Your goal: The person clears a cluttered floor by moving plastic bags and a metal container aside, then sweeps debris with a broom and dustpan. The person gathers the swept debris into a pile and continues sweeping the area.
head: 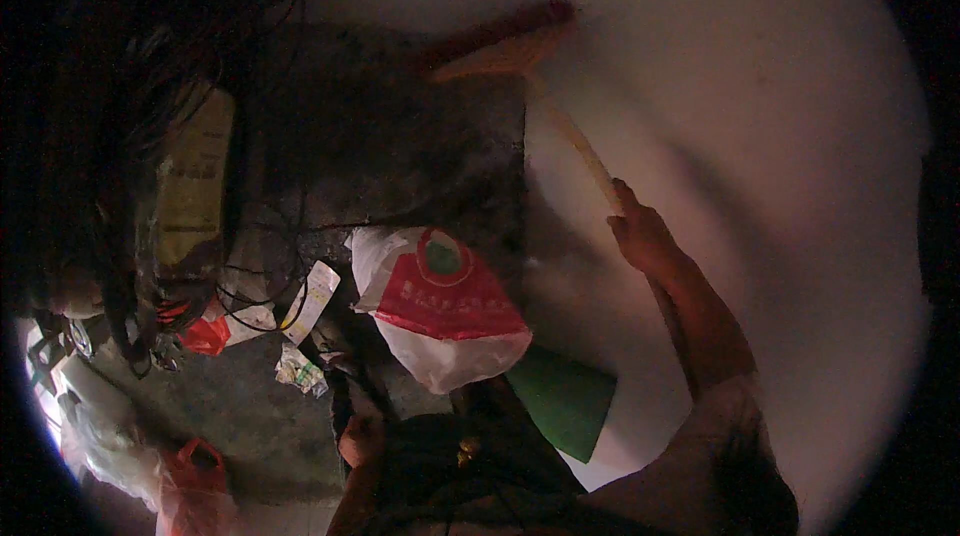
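My right hand (645, 240) is closed around the pale shaft of a broom (576, 135). The broom's wide head, dark red and orange, is raised at the far side against the pale wall. Low in the view, beside my dark clothing, my left hand (361, 437) looks curled near a dark strip; poor light hides whether it grips anything. In front of me is a white plastic bag (427, 363) with a red printed panel bearing writing. A flat green sheet or board (562, 397) lies to the bag's right.
Left of the bag, a yellow-and-white carton (311, 302), a crumpled wrapper (300, 371) and a red scrap (206, 335) lie on the dark floor (262, 416). Dark cables hang around a yellowish box (193, 183). Plastic bags (196, 487) sit lower left. A pale wall (810, 236) bounds the right.
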Motion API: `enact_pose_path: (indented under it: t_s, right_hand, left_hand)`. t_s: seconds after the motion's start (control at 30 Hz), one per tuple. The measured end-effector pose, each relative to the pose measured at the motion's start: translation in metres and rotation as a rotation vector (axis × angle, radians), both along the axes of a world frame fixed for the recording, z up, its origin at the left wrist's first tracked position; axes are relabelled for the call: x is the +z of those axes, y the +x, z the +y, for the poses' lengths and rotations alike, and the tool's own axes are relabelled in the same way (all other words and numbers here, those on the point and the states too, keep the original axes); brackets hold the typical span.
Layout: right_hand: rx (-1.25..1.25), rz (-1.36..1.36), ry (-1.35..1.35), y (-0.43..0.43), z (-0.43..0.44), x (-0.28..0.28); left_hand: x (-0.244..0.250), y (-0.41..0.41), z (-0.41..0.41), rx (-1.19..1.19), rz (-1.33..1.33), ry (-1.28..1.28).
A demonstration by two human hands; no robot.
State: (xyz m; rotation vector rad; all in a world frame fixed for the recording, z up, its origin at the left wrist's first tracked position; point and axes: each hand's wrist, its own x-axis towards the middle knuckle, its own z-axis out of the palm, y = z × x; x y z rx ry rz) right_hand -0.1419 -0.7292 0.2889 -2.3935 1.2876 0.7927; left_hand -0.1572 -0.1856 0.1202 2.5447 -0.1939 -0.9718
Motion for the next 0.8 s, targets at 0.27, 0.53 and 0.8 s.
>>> enact_pose_path:
  t_s: [0.27, 0.53, 0.8]
  right_hand:
    - [-0.233, -0.184, 0.146, -0.001, -0.039, -0.034]
    - [0.145, -0.173, 0.411, -0.046, 0.027, -0.108]
    - [-0.059, -0.273, 0.355, 0.002, 0.037, -0.045]
  left_hand:
    - [0.0, -0.003, -0.002, 0.024, -0.018, -0.033]
    - [-0.003, -0.002, 0.016, 0.063, 0.072, -0.059]
    - [-0.005, -0.009, 0.01, -0.014, 0.004, -0.097]
